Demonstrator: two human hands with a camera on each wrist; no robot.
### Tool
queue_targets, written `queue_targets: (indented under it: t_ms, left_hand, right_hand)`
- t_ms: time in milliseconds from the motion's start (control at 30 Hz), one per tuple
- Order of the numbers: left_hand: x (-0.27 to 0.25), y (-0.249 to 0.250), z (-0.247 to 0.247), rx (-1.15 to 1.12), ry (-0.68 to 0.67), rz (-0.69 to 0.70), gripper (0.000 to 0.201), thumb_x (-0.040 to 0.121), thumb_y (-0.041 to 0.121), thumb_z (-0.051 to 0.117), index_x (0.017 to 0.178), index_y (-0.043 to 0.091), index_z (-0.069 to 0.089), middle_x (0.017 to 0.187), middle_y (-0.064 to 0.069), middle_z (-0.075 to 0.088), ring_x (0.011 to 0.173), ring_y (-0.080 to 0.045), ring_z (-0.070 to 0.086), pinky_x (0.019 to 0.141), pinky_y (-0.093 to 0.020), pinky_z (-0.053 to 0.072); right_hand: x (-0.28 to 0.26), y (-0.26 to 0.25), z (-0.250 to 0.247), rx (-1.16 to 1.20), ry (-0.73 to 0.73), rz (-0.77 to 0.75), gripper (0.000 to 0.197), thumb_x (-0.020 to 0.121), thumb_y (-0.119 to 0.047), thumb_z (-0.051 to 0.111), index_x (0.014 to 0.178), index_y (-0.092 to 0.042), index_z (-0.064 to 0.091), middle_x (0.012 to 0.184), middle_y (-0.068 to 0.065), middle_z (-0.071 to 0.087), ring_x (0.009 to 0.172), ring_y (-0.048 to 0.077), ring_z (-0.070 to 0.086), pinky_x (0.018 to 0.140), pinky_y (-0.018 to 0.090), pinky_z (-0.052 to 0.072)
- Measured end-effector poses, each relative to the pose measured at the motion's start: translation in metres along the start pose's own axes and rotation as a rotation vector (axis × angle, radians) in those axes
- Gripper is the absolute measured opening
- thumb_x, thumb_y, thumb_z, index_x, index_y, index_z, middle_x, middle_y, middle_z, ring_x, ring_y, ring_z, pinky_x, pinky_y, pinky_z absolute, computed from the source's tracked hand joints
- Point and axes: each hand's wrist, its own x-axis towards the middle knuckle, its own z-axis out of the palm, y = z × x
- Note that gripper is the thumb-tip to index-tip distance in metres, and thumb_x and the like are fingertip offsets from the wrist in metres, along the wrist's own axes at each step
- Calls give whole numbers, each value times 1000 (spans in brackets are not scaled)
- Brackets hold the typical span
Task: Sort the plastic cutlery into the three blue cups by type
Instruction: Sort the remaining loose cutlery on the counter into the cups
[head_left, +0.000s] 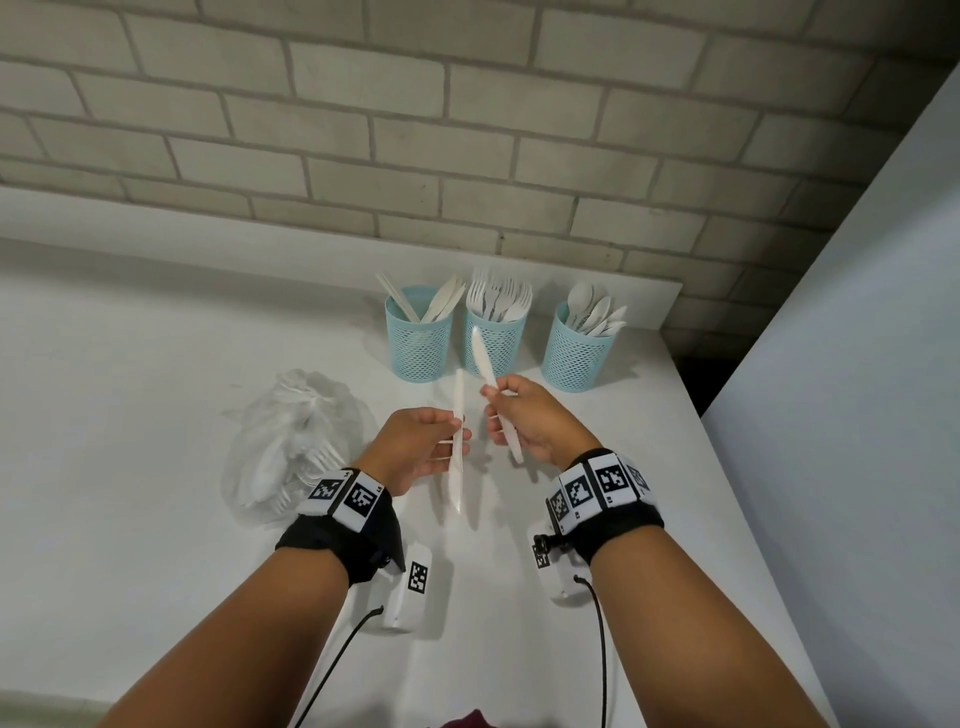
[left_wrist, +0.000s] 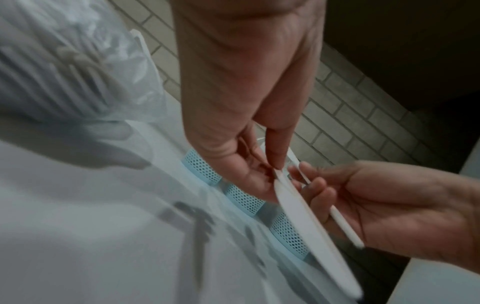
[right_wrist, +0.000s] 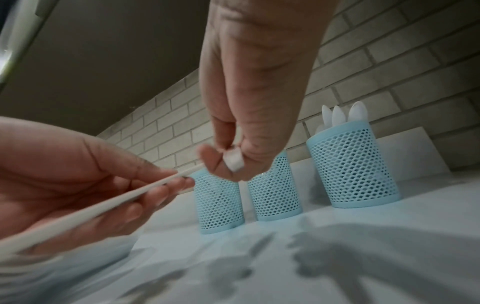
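Three blue mesh cups stand in a row near the wall: the left cup (head_left: 418, 338) holds knives, the middle cup (head_left: 496, 340) forks, the right cup (head_left: 577, 351) spoons. My left hand (head_left: 441, 441) pinches a white plastic knife (head_left: 458, 415) upright above the table, thumb and fingers on its middle (left_wrist: 306, 222). Beside it, my right hand (head_left: 506, 410) grips a second white knife (head_left: 485, 358), blade tip up in front of the middle cup, handle end showing under the fingers (right_wrist: 233, 161). The hands are close but apart.
A crumpled clear plastic bag (head_left: 291, 441) with more white cutlery lies to the left of my left hand. The white table (head_left: 156, 364) ends at a brick wall (head_left: 467, 130) behind the cups, and a pale panel (head_left: 857, 364) rises on the right.
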Motion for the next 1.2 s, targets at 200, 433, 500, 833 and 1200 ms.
queue_targets:
  t_ms: [200, 433, 500, 833, 1200]
  left_hand:
    - [-5, 7, 9, 163, -65, 30, 9, 92, 19, 57, 90, 15, 65, 81, -2, 65, 65, -12, 60, 64, -21, 52]
    - [-7, 8, 10, 273, -203, -17, 22, 97, 21, 49, 109, 12, 65, 76, -1, 53, 62, -10, 55, 60, -20, 55]
    - [-5, 8, 8, 259, -173, -11, 18, 96, 23, 51, 103, 15, 66, 74, 0, 52, 58, -8, 52, 53, -16, 51]
    - [11, 5, -12, -290, 169, 127, 21, 87, -4, 59, 108, 1, 57, 86, -11, 62, 75, -14, 61, 62, -11, 55]
    - [14, 5, 1, 110, 176, 219, 20, 85, 5, 65, 101, 4, 54, 71, -7, 62, 59, -10, 55, 51, -10, 45]
  right_hand:
    - [3, -2, -2, -37, 52, -102, 17, 92, -18, 59, 106, -12, 50, 77, 3, 54, 55, 9, 41, 43, 16, 37]
    - [4, 2, -11, 88, 30, -73, 7, 88, -4, 61, 87, -10, 61, 69, 2, 51, 46, 5, 39, 39, 14, 32]
    - [5, 4, -13, 115, 89, -104, 9, 88, -2, 61, 84, -10, 62, 70, 3, 51, 45, 5, 39, 39, 14, 34]
    - [3, 18, -27, 39, 57, -115, 10, 93, -9, 55, 91, -7, 65, 75, 4, 56, 53, 8, 41, 45, 16, 37]
    - [-17, -6, -14, -616, -171, -10, 37, 100, -38, 38, 103, -8, 59, 66, 0, 50, 54, 12, 43, 54, 22, 39]
